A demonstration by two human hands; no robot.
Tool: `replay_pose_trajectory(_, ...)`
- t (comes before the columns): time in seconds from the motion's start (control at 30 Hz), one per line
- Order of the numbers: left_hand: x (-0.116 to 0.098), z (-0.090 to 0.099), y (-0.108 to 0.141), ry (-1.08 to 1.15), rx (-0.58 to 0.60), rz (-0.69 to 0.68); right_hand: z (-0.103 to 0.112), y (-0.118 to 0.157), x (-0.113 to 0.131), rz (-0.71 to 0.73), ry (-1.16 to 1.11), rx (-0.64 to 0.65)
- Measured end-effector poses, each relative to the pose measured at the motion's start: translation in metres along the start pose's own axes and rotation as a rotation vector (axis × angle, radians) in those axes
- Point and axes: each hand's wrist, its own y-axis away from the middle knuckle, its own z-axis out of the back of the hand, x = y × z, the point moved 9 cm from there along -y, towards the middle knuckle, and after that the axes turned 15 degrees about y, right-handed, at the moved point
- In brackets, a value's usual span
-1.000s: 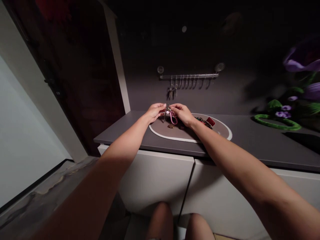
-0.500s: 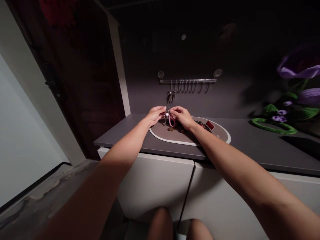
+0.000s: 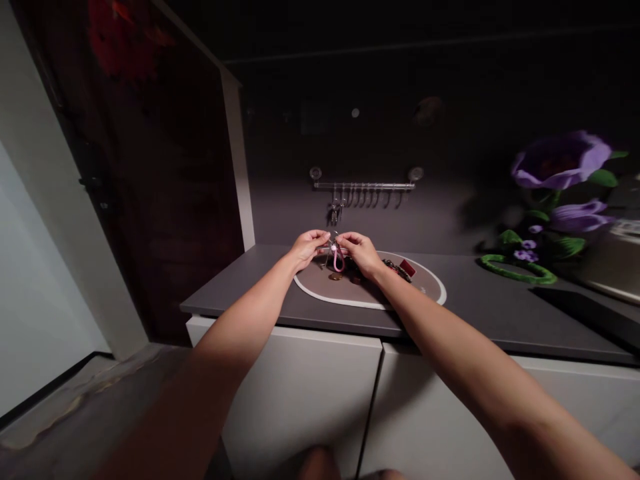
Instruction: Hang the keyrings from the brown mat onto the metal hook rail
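Note:
Just above the oval brown mat (image 3: 320, 291), my left hand (image 3: 309, 247) and my right hand (image 3: 361, 252) meet at a key ring, both with fingers pinched. A pink strap (image 3: 339, 261) hangs in a loop from the ring between them, with a small pale pink bead at its top. Thin metal keys dangle beside the strap near the left fingers. Under the hands a brownish round object (image 3: 335, 277) lies on the mat. By my right wrist is a dark pile with a red tag (image 3: 407, 268), partly hidden.
A clear hook rail (image 3: 365, 187) on the wall holds several hooks, with keys (image 3: 335, 215) hanging at its left. Purple artificial flowers (image 3: 563, 160) and a green ring (image 3: 520, 269) stand on the grey counter (image 3: 465, 287). A dark door (image 3: 175, 220) is at left.
The view has tilted up and shifted slightly right, showing more of the flowers. Both hands stay at the key ring; the pink strap now hangs more directly below it.

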Motion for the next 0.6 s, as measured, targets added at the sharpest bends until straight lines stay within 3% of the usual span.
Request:
replay_pose_trajectory(0.3,0.005,-0.002,0.001,-0.075,-0.009,-0.008,0.012,-0.002,0.010,0.055,0.054,-0.057)
replay_pose_trajectory(0.47,0.004,0.002,0.001,-0.347,-0.070,-0.058,0.027,-0.011,0.008,0.010,0.024,-0.171)
replay_pose_trajectory(0.6,0.002,-0.006,0.001,-0.608,-0.015,-0.170,0.033,-0.025,0.010,-0.047,-0.016,-0.208)
